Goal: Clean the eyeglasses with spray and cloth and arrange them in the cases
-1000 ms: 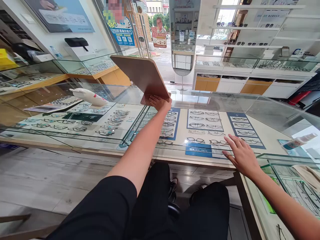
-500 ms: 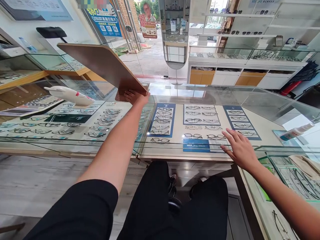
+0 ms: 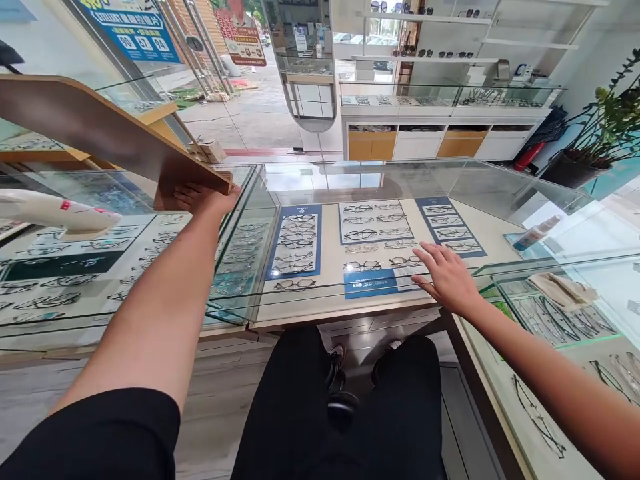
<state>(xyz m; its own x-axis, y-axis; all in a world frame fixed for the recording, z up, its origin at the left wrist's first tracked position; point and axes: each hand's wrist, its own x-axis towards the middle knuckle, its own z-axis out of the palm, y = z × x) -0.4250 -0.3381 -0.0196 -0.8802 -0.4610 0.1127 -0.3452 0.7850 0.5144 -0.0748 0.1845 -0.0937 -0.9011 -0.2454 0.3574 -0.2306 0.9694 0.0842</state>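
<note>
My left hand (image 3: 203,198) grips the near edge of a tilted brown board (image 3: 95,127), the back of a countertop mirror, held above the glass counter (image 3: 350,175) at the left. My right hand (image 3: 447,275) rests flat with fingers spread on the glass near the counter's front edge. Under the glass lie rows of eyeglasses (image 3: 375,227) on blue and white cards. A white spray bottle (image 3: 55,210) lies on the counter just left of my left hand.
A second spray bottle (image 3: 537,232) lies on the glass at the right, near a folded cloth (image 3: 563,290). Another display case (image 3: 560,320) runs along my right. Shelves with sunglasses (image 3: 440,53), a mirror column (image 3: 300,60) and a potted plant (image 3: 607,127) stand beyond.
My left hand has carried the brown board leftward across the counter. My right hand stayed flat on the glass. The view has shifted right, bringing the plant into sight.
</note>
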